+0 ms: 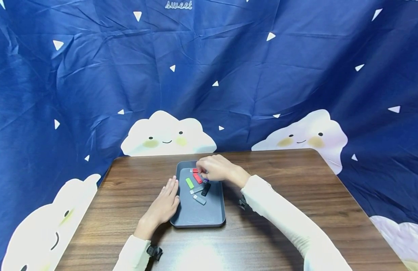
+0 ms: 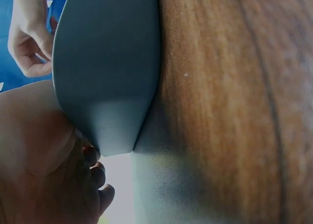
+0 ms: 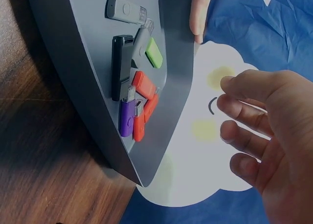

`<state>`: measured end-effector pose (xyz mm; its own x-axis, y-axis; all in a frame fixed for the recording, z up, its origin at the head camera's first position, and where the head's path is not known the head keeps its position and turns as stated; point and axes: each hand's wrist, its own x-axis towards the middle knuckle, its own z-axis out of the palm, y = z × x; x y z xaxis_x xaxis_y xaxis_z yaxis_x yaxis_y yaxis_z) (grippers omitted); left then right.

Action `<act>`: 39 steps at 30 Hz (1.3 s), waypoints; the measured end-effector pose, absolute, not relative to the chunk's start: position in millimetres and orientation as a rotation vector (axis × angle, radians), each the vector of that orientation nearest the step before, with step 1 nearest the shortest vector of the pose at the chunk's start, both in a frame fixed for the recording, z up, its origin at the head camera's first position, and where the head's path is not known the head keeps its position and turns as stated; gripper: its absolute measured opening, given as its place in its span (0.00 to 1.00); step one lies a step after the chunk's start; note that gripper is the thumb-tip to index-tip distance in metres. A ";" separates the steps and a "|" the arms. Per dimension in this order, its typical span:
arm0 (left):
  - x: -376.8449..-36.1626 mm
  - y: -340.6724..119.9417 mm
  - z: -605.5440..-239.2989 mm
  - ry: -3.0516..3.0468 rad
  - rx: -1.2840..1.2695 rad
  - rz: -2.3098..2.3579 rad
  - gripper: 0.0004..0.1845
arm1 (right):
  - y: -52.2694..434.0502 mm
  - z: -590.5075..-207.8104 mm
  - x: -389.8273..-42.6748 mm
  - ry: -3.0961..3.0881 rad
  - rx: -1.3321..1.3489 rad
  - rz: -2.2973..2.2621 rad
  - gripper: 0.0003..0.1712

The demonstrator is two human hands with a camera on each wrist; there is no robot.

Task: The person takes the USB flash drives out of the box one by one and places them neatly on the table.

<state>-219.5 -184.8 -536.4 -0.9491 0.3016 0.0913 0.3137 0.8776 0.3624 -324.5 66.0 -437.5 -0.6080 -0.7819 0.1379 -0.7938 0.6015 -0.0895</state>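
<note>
A grey rectangular tray (image 1: pixel 196 218) holds several USB flash drives. My left hand (image 1: pixel 163 205) rests along the tray's left rim with its fingers straight. Over the far right part of the tray hovers my right hand (image 1: pixel 217 168); in the right wrist view its fingers (image 3: pixel 244 109) are loosely bent, with nothing between them. Below it lie a purple flash drive (image 3: pixel 126 117) and red flash drives (image 3: pixel 144 85). Nearer the tray's middle are a green flash drive (image 1: pixel 189 183), a black flash drive (image 1: pixel 205 189) and two grey ones, including this grey flash drive (image 1: pixel 199 200).
The tray stands on a brown wood-grain table (image 1: pixel 280 210). Behind the table hangs a blue curtain (image 1: pixel 229 56) printed with white clouds and triangles. Small black devices sit at both wrists, one being the left wrist device (image 1: pixel 155 252).
</note>
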 end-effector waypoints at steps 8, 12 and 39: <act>-219.2 -184.9 -535.8 -3.008 -0.500 -0.600 0.33 | 60.7 -439.8 -325.3 -2.732 1.380 0.232 0.03; -219.4 -184.8 -535.7 -3.005 -0.506 -0.601 0.33 | 58.1 -441.4 -325.5 -2.738 1.390 0.229 0.03; -217.0 -183.6 -532.9 -3.015 -0.503 -0.586 0.33 | 36.0 -452.8 -327.1 -2.786 1.463 0.134 0.09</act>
<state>-217.0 -183.6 -532.9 -0.9473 0.3077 0.0895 0.3188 0.8768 0.3600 -327.1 36.0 -452.8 -0.5686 -0.8220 0.0328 -0.8213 0.5650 -0.0792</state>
